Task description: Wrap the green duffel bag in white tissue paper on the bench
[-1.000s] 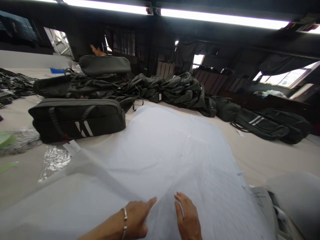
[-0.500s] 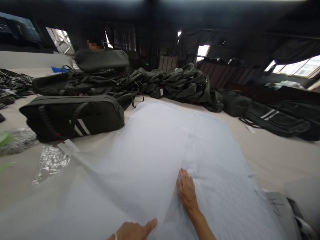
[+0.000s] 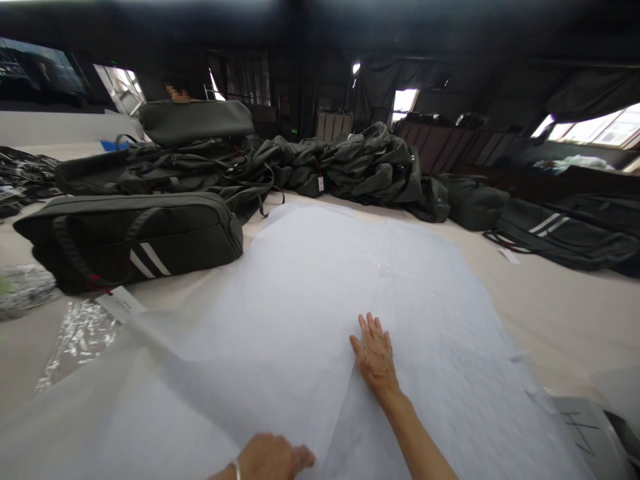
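Observation:
Thin white tissue paper lies in overlapping sheets across the table before me, with a sheet edge running down between my hands. My right hand rests flat on it near that edge, fingers spread and holding nothing. At the bottom of the view my left hand, with a pale bangle at the wrist, is closed on the tissue paper. Its fingers curl under and are partly hidden, while the thumb points right.
A dark green duffel bag with two white stripes stands at left, its white tag beside clear plastic wrap. Piled green bags line the back, and a striped bag lies right. A grey box-like object sits lower right.
My right hand has slid slightly forward along the paper, and its fingers have spread. My left thumb has dropped lower and is less extended. The view has shifted a little.

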Demonstrator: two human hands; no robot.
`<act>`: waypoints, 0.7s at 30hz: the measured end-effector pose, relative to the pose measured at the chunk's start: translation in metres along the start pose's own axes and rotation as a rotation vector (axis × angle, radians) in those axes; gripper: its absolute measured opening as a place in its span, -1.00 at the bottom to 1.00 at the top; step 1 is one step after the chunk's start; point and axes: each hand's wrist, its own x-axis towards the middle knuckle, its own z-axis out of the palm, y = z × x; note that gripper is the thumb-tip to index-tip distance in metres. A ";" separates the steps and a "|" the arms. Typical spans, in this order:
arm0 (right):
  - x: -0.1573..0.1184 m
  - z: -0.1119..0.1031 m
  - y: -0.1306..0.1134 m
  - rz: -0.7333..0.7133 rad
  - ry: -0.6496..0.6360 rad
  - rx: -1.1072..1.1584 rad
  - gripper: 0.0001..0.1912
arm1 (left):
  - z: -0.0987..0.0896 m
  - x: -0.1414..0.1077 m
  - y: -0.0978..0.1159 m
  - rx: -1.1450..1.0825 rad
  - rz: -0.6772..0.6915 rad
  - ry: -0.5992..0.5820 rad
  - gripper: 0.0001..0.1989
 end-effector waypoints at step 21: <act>-0.001 0.016 0.016 -0.053 0.156 0.115 -0.34 | 0.049 0.088 -0.010 0.205 0.267 0.501 -0.05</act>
